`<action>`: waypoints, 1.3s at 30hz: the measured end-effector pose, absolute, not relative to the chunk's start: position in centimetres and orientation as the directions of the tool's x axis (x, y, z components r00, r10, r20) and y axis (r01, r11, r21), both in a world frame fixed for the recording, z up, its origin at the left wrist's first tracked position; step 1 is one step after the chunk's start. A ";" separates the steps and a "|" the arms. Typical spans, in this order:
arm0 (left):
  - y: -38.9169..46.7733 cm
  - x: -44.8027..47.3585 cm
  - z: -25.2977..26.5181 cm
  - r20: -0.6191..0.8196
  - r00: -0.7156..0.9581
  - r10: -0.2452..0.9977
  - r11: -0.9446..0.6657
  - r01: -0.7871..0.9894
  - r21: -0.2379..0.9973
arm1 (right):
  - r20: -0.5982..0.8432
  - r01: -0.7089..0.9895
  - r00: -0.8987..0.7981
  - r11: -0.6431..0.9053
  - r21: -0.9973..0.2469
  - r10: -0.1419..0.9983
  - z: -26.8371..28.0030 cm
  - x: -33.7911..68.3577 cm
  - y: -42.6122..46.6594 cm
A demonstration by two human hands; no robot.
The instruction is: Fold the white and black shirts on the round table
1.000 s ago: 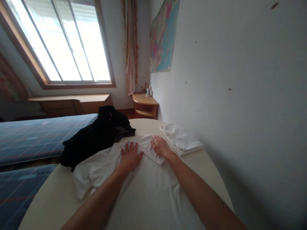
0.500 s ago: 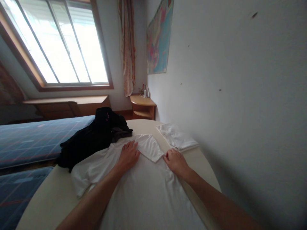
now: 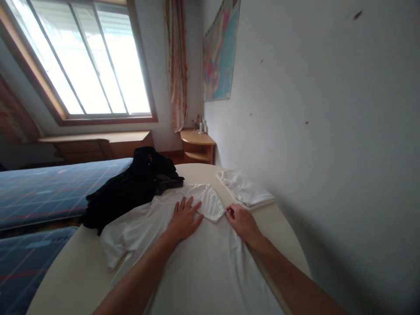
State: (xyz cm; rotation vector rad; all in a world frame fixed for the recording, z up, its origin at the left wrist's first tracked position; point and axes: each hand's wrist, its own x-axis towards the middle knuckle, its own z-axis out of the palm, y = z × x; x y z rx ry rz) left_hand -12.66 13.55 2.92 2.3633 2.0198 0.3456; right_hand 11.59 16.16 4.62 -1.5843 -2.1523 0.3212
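Observation:
A white shirt lies spread on a round cream table, with one sleeve reaching out to the left. Its right sleeve is folded inward across the far end. My left hand rests flat on the cloth, fingers spread, beside the edge of that folded part. At the fold's right corner, my right hand pinches the shirt between thumb and fingers.
Behind my right hand lies a folded white garment near the wall. Black clothing is heaped at the table's left edge, against blue plaid mattresses. A small wooden corner shelf stands beyond the table.
My left hand has slid to the right across the shirt and its fingers have spread. The right hand keeps its pinch at the corner. The whole view has shifted slightly.

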 end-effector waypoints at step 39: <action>18.1 -15.2 3.3 0.214 -0.074 0.974 0.049 0.992 0.119 | 0.289 0.880 -0.242 0.335 -0.337 0.926 5.3 12.0 14.8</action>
